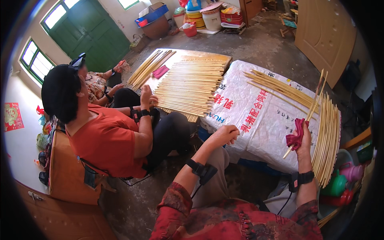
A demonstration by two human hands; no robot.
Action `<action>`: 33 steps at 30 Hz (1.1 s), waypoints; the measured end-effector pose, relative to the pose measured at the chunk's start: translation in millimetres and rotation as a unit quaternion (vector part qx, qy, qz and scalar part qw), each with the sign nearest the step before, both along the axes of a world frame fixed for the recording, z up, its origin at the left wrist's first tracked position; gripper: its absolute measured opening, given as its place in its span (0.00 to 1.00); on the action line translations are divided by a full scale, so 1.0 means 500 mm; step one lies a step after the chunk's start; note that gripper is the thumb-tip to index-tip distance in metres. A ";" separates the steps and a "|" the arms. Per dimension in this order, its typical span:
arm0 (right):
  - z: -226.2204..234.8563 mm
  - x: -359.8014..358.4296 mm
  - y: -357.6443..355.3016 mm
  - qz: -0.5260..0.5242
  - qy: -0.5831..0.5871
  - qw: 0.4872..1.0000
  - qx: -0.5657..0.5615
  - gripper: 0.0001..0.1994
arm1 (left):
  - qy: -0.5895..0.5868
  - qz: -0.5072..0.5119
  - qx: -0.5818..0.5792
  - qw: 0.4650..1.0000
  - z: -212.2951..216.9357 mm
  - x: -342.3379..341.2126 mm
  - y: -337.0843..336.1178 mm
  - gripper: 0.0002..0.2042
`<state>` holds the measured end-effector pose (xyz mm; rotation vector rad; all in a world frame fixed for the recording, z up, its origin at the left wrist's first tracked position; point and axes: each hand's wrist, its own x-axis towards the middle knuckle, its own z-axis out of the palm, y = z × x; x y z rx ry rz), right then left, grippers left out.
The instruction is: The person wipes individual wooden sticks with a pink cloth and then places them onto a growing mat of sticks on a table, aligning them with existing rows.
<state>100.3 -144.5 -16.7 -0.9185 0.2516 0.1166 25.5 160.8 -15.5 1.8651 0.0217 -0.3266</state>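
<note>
My right hand (305, 140) is closed round a dark red cloth (295, 138), which wraps the lower part of two long yellowish sticks (315, 99). The sticks slant up and away over the table's right side. My left hand (223, 136) hangs near the table's front edge with its fingers curled in; nothing shows in it. A row of similar sticks (328, 136) lies along the right edge of the white-sheeted table (256, 120). Behind my right hand lies a smaller bunch of sticks (280, 87).
To my left sits a person in an orange-red shirt (108, 140), beside a second table (216, 57) covered with sticks (192, 84) and a pink cloth (161, 72). Another person (96, 86) sits beyond. Buckets (212, 19) stand at the back; a green jug (338, 183) is low at right.
</note>
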 end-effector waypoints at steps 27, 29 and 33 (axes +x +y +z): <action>0.014 -0.004 -0.010 0.028 0.001 0.999 -0.037 0.13 | 0.042 -0.033 0.033 0.998 -0.004 0.009 0.000 0.10; 0.009 -0.001 -0.004 -0.003 0.008 1.000 -0.026 0.12 | 0.034 -0.023 0.028 0.999 -0.012 0.007 0.002 0.10; 0.002 0.000 -0.009 0.011 -0.008 1.000 -0.011 0.12 | 0.033 -0.022 0.027 0.999 -0.014 0.008 0.003 0.10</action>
